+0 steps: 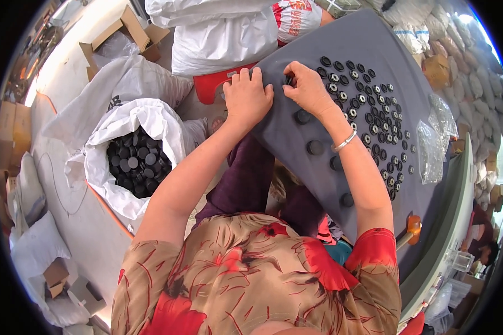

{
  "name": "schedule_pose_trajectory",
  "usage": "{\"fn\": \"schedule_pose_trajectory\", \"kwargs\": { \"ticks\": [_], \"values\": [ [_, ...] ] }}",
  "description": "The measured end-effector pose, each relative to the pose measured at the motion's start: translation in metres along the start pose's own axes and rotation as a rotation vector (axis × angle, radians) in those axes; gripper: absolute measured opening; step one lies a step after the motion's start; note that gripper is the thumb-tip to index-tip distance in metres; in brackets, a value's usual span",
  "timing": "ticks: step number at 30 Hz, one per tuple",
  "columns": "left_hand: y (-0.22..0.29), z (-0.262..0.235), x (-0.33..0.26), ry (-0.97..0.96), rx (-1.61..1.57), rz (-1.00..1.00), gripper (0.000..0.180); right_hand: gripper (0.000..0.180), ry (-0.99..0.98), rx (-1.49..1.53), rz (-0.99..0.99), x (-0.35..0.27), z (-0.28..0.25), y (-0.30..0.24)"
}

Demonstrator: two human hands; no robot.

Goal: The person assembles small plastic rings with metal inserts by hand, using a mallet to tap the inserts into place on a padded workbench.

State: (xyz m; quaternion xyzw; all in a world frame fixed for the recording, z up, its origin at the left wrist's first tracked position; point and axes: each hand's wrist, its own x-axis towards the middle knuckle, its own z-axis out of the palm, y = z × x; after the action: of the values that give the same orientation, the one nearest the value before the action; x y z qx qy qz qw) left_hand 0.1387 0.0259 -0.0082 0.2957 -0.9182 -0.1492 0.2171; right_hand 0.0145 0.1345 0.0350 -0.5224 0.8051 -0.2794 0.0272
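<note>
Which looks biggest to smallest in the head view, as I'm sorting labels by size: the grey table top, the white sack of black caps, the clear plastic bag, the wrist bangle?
1. grey table top
2. white sack of black caps
3. clear plastic bag
4. wrist bangle

Fisheye bending shrinks things near the rim, so the clear plastic bag's size is least sure.

Black caps (374,103) on grey board (318,56); white sack (151,120); red-flowered tan blouse (251,279).

Big grey table (318,50), bending a little at the rim. Lots of small round black caps (374,106) lying on top, close together. Some clear plastic bags (433,139) lying just beside.
</note>
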Motion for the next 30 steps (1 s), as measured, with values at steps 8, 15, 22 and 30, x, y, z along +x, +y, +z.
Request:
{"fn": "schedule_pose_trajectory", "kwargs": {
  "ticks": [8,15,22,30],
  "values": [
    [-0.003,0.002,-0.001,0.044,0.011,0.002,0.053,0.019,-0.170,-0.558,-0.119,-0.007,-0.009,-0.007],
    [-0.002,0.001,0.001,0.015,0.007,-0.003,0.053,0.025,-0.109,-0.240,-0.076,0.002,-0.030,0.015],
    [-0.004,0.004,0.001,0.034,0.009,0.014,0.050,0.037,-0.186,-0.169,0.120,-0.028,-0.058,0.015],
    [-0.004,0.007,0.000,0.088,-0.005,0.032,0.047,0.035,-0.189,-0.219,0.095,-0.020,-0.045,0.030]
  ]
}}
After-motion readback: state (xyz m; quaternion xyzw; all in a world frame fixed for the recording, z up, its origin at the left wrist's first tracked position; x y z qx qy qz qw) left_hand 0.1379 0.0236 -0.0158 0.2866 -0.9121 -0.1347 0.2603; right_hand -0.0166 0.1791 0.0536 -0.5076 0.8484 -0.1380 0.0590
